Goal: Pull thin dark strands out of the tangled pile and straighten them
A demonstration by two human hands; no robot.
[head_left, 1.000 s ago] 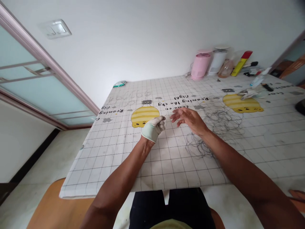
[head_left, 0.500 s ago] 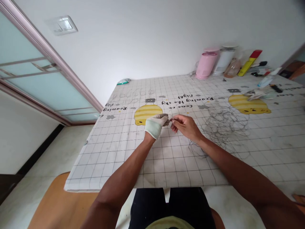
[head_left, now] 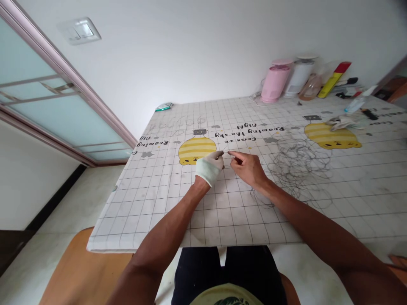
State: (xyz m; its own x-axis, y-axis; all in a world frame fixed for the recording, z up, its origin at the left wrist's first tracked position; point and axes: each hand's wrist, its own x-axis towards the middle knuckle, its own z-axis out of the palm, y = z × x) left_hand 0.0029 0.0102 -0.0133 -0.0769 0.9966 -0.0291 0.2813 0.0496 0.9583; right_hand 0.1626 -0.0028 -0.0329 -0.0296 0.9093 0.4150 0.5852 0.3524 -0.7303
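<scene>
Working fingertip to fingertip over the middle of the table point(head_left: 152, 216): that looks like the step in hand, probably fine handling of a single strand. Your left hand point(head_left: 211, 166), in a pale glove point(head_left: 205, 173), is curled narrow, thumb close to index. Your right hand point(head_left: 249, 167), bare, points its index finger at the left one, other fingers folded in. Tips sit just apart. Can't tell if either hand actually holds anything; any strand in that gap is too thin to confirm. The thread tangle point(head_left: 300, 163), dark and loose, lies on the table right of your right hand, with strands on both sides of your right forearm. Next move, my read: calls for a small, precise pinch, tips lined up, light pull, since thread this fine likely slips or snags. Watch that forearm; it could drag the near strands. Loose glove point(head_left: 346, 122) is far right, well apart from both hands.
</scene>
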